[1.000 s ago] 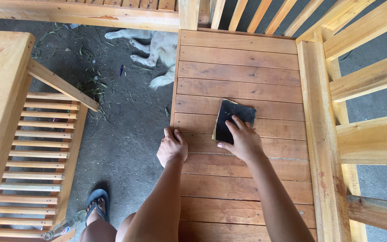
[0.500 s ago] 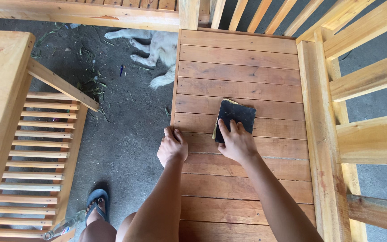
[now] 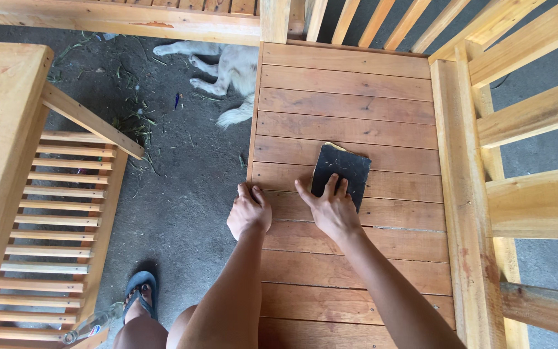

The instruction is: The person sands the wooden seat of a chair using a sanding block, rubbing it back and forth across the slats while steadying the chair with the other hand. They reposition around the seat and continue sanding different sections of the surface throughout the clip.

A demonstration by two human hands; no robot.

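- Grey concrete floor [image 3: 182, 194] lies under unfinished slatted wooden furniture; a pale dog [image 3: 230, 68] sprawls at the top, and a blue sandal [image 3: 140, 291] shows on the person's foot at the bottom.
- Reddish plank seat [image 3: 350, 84], ringed by a paler wood frame [image 3: 463, 194], carries the work.
- Dark sandpaper sheet [image 3: 343, 169] lies flat on the planks near the seat's middle, one far corner curled up to show a tan backing.
- Right hand [image 3: 332, 208] presses its spread fingers on the sheet's near edge, palm down, not clenched.
- Left hand [image 3: 248, 212] curls over the seat's left edge, gripping the wood.
- Judged by look, the sheet is thin, light and floppy, gritty on its working face; it probably handles best under a flat palm or folded, since a pinched corner would likely crease or tear.
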